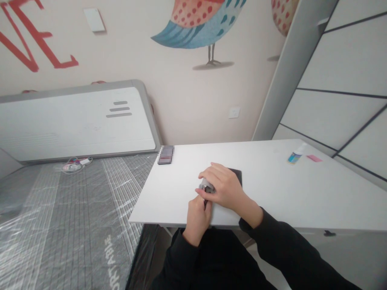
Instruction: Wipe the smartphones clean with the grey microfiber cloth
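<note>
Gray object (208, 184) | left hand's 12 o'clock | left hand (198, 215): curled tightly round dark handle (205, 202) | right hand (223, 184): partly curled, fingers over gray object | tabletop (266, 197): bottle (295, 155), 2 o'clock

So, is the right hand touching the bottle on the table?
Apart. The head view shows a wide stretch of white table between the right hand and the bottle.
</note>
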Motion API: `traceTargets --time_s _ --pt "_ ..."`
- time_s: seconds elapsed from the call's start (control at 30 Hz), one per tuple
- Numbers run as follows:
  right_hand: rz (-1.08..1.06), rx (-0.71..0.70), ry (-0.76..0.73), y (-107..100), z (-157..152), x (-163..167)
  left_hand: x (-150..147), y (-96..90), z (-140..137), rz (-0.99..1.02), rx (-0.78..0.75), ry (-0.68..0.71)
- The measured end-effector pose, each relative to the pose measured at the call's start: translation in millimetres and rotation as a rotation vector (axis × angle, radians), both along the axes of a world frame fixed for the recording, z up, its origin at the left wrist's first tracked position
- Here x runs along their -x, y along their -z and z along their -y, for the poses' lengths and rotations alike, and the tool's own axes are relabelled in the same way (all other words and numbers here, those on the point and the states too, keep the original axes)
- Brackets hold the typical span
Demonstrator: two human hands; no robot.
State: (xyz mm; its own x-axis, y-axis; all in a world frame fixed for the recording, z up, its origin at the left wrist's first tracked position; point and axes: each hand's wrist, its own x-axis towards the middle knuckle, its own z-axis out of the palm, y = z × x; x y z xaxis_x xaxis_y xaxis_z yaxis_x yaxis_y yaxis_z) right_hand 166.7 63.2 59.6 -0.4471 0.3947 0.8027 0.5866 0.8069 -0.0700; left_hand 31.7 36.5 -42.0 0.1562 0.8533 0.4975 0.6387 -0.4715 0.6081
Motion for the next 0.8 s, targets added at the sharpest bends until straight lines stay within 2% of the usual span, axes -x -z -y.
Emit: traceTargets --time_s 0.1,0.17,0.4,0.53,0.6,0.73,0.8 --pt "-0.064 0.103 0.114 5.0 -4.8 -5.7 -0.1 -0.4 0.2 -0.002 0.000 0.000" --pt "-0.083 0.104 0.124 7.7 -5.5 -6.6 -0.3 -0.9 0.8 -0.006 0.003 0.003" --pt "-0.019 -0.129 -0.012 5.4 2.2 6.8 0.4 0.4 0.5 -0.033 0.021 0.000" --pt "0.023 -0.173 -0.039 3.6 2.4 10.4 1.9 1.2 -0.6 -0.041 0.028 -0.005" --pt "0.033 -0.121 -0.028 3.1 0.1 7.8 2.2 1.0 -0.8 -0.032 0.031 -0.007" --pt "-0.042 0.117 0.107 2.4 -4.8 0.3 1.5 1.0 -1.5 -0.008 0.045 -0.015" --pt "-0.052 0.187 0.141 2.3 -5.4 -0.6 1.0 1.3 -2.3 -0.001 0.055 -0.023"
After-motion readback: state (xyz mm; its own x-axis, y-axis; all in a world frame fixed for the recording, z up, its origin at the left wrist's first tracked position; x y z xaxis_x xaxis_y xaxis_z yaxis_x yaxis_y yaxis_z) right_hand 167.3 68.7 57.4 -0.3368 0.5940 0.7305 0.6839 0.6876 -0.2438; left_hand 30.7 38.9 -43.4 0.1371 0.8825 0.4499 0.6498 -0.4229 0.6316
